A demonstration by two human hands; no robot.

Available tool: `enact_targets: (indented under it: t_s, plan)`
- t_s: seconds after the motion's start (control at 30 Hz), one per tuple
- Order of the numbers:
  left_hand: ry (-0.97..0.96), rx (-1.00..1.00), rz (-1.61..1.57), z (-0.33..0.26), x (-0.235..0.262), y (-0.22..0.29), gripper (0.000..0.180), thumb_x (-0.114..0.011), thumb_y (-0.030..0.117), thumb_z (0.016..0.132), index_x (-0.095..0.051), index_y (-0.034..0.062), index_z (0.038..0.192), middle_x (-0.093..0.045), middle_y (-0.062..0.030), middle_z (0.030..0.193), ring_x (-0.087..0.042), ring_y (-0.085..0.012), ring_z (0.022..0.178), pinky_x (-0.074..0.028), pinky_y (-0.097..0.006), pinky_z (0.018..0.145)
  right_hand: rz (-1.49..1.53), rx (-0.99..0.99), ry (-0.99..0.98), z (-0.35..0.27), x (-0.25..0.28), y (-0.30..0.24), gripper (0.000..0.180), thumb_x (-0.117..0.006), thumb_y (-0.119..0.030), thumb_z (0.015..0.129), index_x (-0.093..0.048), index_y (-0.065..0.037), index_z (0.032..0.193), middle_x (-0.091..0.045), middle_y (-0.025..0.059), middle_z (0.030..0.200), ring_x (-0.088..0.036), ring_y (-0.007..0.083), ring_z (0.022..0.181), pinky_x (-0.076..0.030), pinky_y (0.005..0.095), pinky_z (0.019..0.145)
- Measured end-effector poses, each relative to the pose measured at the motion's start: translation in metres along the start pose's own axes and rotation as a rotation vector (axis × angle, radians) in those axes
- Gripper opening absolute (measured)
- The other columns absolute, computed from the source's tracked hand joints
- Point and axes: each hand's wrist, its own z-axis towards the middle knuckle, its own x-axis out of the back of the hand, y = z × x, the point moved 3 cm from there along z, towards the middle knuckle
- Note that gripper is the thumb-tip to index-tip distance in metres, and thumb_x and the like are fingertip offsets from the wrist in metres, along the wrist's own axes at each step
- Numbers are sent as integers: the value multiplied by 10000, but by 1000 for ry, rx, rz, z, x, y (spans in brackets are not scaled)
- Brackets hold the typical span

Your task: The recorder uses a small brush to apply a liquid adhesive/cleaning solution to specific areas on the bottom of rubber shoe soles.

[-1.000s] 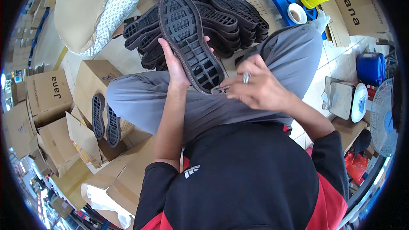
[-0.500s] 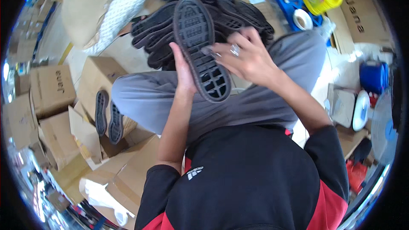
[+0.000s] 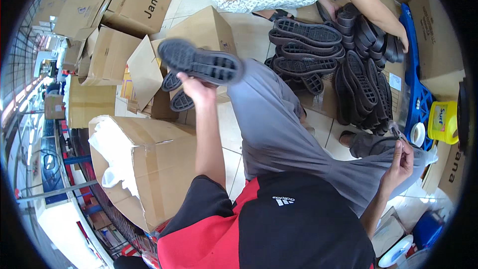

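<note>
Head view: our left hand (image 3: 196,87) gripped a black shoe sole (image 3: 201,62) over an open box (image 3: 149,69); our right hand (image 3: 401,157) pinched something small. Held by one edge, the sole might slip.

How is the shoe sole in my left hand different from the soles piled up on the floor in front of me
The shoe sole in your left hand is single and raised off the floor, lying roughly level with its tread facing the camera; the piled soles are many, resting on the floor, overlapping, several tipped on edge. Yours looks motion-blurred; the pile looks sharp. Another person's hand rests on the pile. Both are dark with ridged treads.
</note>
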Motion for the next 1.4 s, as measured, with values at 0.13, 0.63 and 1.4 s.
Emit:
enact_targets:
  t_s: [0.13, 0.63, 1.4]
  plan:
    - [217, -176, -110, 93, 69, 16, 593, -100, 421, 930, -464, 74, 1244, -505, -134, 1232, -499, -318, 1115, -383, -481, 976, -48, -5, -98, 3, -11, 4, 64, -611, -37, 827, -595, 12, 863, -596, 84, 938, -512, 111, 846, -381, 218, 783]
    - [209, 129, 267, 100, 47, -26, 476, -321, 282, 892, -423, -28, 1237, -436, -198, 1279, -379, -301, 1225, -305, -358, 1016, -61, -192, -63, 16, -20, 30, 71, -656, -20, 774, -634, 4, 838, -624, 70, 861, -506, 82, 744, -389, 204, 689]
    - [-868, 284, 1388, 90, -81, -402, 391, -644, 192, 779, -507, 32, 1108, -455, -142, 1140, -468, -293, 1013, -528, -391, 711, -605, -488, 463, 97, 251, 258, 171, -635, -174, 801, -666, -10, 839, -663, 73, 831, -602, 118, 765, -468, 254, 697]
